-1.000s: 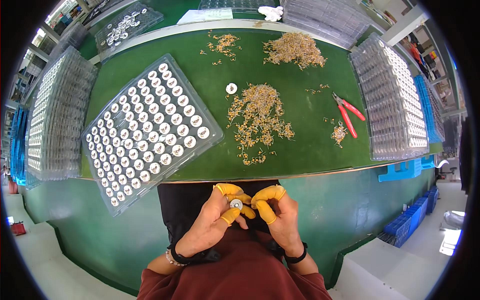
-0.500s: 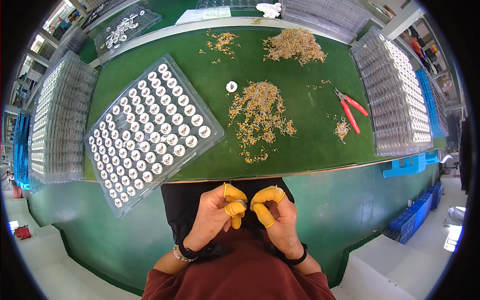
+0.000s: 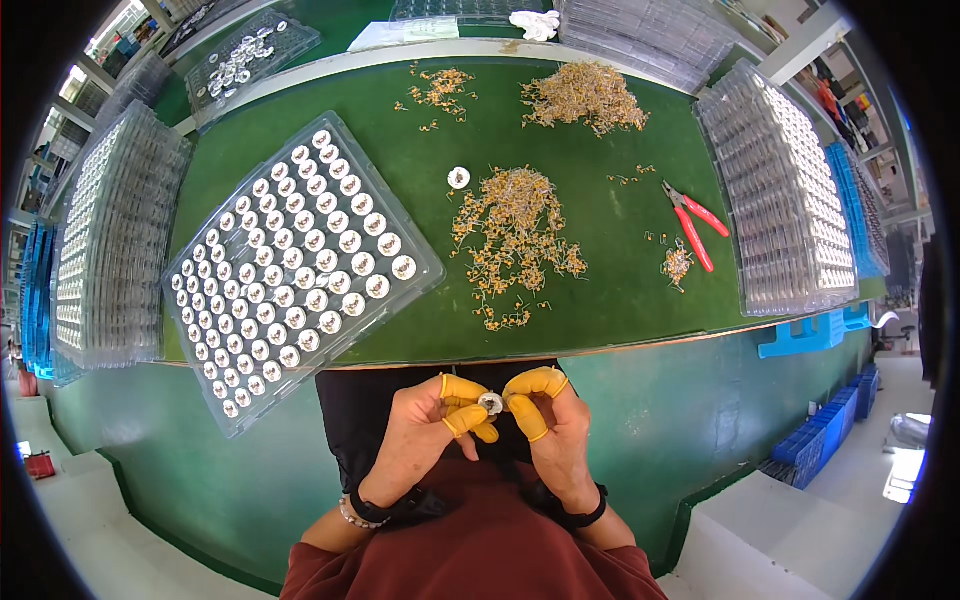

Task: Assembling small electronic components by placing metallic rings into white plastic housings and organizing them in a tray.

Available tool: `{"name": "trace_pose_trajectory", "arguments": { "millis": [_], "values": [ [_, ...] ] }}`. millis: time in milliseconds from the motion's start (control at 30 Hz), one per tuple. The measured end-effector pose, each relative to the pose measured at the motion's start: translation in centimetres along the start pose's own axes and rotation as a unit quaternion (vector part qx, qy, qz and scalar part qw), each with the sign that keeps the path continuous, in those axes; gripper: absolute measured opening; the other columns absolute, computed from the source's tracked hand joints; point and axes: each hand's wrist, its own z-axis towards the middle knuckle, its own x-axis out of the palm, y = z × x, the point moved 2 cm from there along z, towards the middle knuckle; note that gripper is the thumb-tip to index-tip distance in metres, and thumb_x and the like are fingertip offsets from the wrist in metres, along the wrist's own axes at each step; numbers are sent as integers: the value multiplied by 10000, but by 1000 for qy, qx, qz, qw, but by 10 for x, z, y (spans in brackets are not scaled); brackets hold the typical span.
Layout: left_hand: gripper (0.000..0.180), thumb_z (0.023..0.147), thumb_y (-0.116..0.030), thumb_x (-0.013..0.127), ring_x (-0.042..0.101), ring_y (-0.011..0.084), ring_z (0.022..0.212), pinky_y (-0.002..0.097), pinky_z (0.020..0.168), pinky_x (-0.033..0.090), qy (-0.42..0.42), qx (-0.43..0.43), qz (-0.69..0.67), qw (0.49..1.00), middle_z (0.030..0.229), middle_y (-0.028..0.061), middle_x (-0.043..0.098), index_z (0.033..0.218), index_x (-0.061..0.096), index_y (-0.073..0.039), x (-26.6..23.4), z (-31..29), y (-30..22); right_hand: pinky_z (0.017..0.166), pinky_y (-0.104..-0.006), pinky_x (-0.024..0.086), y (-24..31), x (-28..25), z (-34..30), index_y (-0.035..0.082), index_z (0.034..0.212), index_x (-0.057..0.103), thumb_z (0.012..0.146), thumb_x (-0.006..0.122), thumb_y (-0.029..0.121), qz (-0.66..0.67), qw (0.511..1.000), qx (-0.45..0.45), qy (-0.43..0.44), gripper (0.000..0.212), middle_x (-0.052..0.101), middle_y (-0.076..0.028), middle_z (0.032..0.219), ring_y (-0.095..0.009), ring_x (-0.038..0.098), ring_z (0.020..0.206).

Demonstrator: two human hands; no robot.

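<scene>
My left hand, with yellow finger cots, pinches a small round white part in front of my lap, below the table edge. Close beside it, my right hand has its yellow-covered thumb and forefinger pressed together at the part's right side; whatever sits between those tips is too small to make out. A single white round part lies on the green table mat. Right of it spreads a heap of small yellow components with bent wire legs.
A clear tray with rows of white round parts lies at the left, overhanging the table edge. Red-handled cutters lie right. Stacked trays stand at left and right. Another component heap lies at the back.
The white part in my left fingers has turned so its face shows more. My right fingertips have shifted slightly at its side. The whole view has moved a little.
</scene>
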Motion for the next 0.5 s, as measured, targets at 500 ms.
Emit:
{"name": "trace_pose_trajectory", "arguments": {
  "millis": [500],
  "values": [
    [233,908,-1,592,679,163,759,229,474,529,-4,23,5,1000,945,106,658,1130,525,30,3,5,-2,777,-264,488,-1,3,4,-20,975,574,875,609,-47,-59,998,-14,23,109,586,-70,955,-132,580,852]
  ]
}}
